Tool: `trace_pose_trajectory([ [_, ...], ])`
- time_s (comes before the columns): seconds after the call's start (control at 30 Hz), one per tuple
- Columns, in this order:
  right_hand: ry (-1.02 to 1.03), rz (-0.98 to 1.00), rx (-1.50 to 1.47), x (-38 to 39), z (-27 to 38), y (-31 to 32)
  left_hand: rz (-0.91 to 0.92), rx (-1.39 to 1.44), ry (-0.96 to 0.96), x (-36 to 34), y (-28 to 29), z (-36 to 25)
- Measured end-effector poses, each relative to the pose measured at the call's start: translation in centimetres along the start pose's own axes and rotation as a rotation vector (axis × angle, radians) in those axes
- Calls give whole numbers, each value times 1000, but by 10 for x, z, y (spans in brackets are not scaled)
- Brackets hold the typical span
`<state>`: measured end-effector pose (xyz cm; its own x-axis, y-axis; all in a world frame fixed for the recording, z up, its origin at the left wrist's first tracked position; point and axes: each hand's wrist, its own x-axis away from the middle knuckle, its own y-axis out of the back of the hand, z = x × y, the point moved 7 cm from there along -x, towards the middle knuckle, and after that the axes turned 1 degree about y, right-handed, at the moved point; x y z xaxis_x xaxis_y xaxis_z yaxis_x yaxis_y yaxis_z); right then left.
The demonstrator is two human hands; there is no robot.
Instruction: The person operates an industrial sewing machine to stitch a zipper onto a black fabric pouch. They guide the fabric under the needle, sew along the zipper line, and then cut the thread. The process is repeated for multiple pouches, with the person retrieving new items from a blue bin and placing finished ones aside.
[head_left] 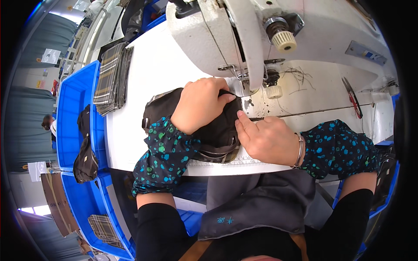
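1. The soft black fabric pouch with a metal zipper (pixel 217 137) lies under the left hand (pixel 201 104), which presses flat, fingers together.
2. The right hand (pixel 266 138) pinches its edge, just beside.
3. It looks light and floppy; hold it by the edges.

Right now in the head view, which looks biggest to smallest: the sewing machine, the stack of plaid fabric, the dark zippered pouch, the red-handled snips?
1. Sewing machine
2. Dark zippered pouch, partly covered by both hands
3. Stack of plaid fabric; close to the pouch in size, so this order is unsure
4. Red-handled snips
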<state>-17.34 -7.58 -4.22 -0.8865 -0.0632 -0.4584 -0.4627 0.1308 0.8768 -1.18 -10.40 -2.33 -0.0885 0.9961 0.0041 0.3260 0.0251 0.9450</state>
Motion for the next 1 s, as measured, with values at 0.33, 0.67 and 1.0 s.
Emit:
trace_pose_trajectory([
  [0.33,-22,-10,7,-6,-21,1,-204,4,-155,-20,-11,10],
  [0.67,-49,-33,-16,-6,-34,-1,-240,-24,-186,-30,-16,15],
  [1.0,-96,-65,-61,-9,-41,-3,-384,-27,-259,-34,-10,30],
])
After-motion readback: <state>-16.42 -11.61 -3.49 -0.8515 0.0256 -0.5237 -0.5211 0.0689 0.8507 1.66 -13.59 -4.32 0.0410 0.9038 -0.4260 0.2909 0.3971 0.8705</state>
